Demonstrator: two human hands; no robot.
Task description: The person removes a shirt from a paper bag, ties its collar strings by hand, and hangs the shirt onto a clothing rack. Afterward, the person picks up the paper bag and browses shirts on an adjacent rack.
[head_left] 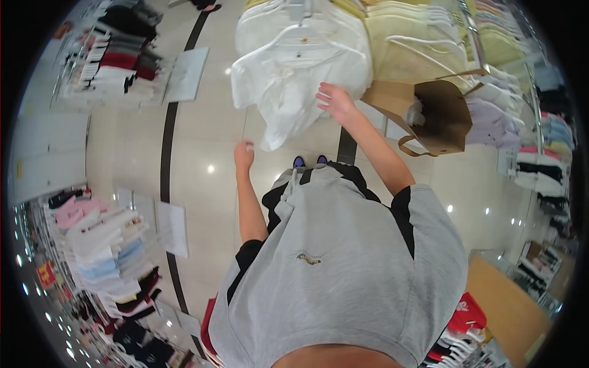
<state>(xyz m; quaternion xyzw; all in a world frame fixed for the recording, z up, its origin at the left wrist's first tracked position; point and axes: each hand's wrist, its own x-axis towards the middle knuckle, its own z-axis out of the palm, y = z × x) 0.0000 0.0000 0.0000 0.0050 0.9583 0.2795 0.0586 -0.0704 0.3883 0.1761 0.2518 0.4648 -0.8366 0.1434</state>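
Note:
A white blouse (279, 92) with a tied front hangs on a white hanger (300, 29) at the front of a garment rack, its lower hem drooping toward me. My right hand (336, 103) is at the blouse's right side with its fingers spread; whether the fingertips touch the cloth I cannot tell. Lower and to the left, my left hand (243, 156) hangs in the air with curled fingers, apart from the blouse and with nothing visible in it. A brown paper bag (451, 116) gapes open to the right of my right forearm, something whitish inside.
Yellow garments (417, 58) on white hangers fill the rack at upper right, with a lilac garment (494, 122) beyond the bag. Clothing racks (110, 245) line the left side. Dark stripes (169, 159) cross the glossy tiled floor (205, 211). A wooden surface (509, 306) stands at lower right.

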